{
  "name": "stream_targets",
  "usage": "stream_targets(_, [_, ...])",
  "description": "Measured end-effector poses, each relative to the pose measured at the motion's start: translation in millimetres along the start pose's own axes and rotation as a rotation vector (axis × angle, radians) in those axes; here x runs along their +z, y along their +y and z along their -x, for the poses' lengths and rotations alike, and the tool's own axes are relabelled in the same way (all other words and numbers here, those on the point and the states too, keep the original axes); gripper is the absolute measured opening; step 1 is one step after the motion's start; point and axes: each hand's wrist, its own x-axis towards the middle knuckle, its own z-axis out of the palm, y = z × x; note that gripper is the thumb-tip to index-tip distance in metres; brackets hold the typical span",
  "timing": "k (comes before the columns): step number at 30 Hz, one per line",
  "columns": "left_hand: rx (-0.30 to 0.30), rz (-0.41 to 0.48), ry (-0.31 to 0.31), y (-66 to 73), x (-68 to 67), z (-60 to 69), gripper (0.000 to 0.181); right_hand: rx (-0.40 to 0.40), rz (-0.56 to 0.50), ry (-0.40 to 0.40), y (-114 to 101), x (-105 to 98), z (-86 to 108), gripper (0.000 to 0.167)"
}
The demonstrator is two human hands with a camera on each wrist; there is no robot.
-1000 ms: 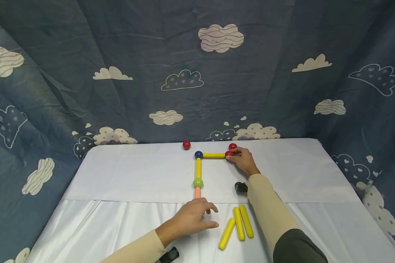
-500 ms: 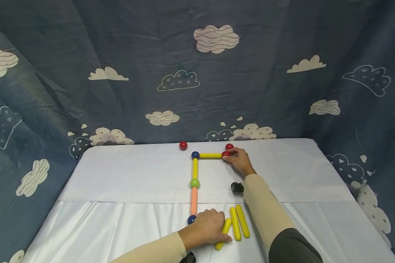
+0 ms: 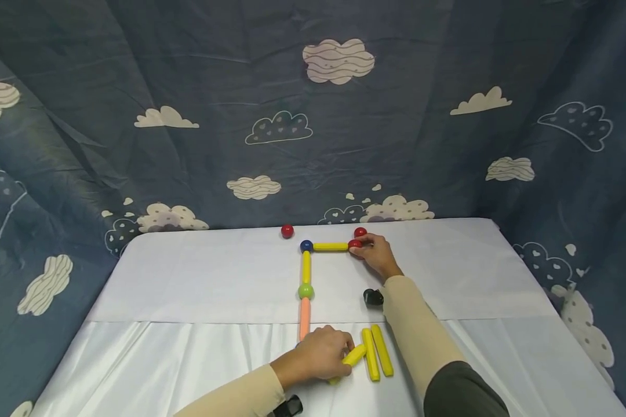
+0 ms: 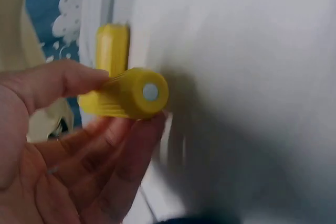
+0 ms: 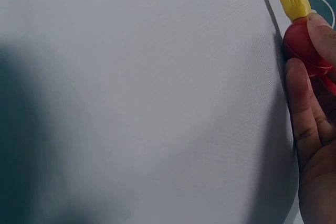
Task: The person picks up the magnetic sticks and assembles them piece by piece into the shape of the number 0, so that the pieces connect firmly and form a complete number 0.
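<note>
My left hand pinches a yellow stick between thumb and fingers; a pale round disc shows in the stick's end. At the far right of the chain, my right hand grips a red ball, which touches the end of a yellow stick. That stick runs left to a blue ball. From there another yellow stick leads down to a green ball, then a pink stick. The pink stick's near end is hidden behind my left hand.
Two loose yellow sticks lie side by side right of my left hand. One red ball sits at the table's back edge, another red ball just behind my right hand. White cloth covers the table; a cloud-patterned curtain hangs behind.
My left hand has gone from above the table to the leftmost loose yellow stick, taken hold of it and moved it slightly left. My right hand stays on the red ball.
</note>
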Motion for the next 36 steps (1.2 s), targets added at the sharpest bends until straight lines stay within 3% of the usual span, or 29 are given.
stream_targets(5, [0.087, 0.109, 0.042, -15.2, -9.7, -3.6, 0.027, -0.009, 0.006, 0.007, 0, 2, 0.9, 0.045])
stream_targets(9, [0.133, 0.173, 0.041, -25.4, -13.3, -8.0, 0.029, -0.009, 0.004, 0.002, 0, 2, 1.6, 0.045])
stream_targets(13, [0.15, 0.133, 0.025, -31.2, -13.6, -8.7, 0.028, 0.0, -0.001, 0.005, -1, 2, 1.8, 0.044])
stream_targets(21, [0.1, 0.003, 0.043, -34.3, -12.1, -4.5, 0.018, -0.006, 0.01, 0.014, -1, 2, 1.4, 0.045])
stream_targets(36, [0.132, -0.01, 0.039, -37.8, -14.8, -1.5, 0.019, 0.003, 0.0, 0.011, -3, 1, 1.8, 0.043])
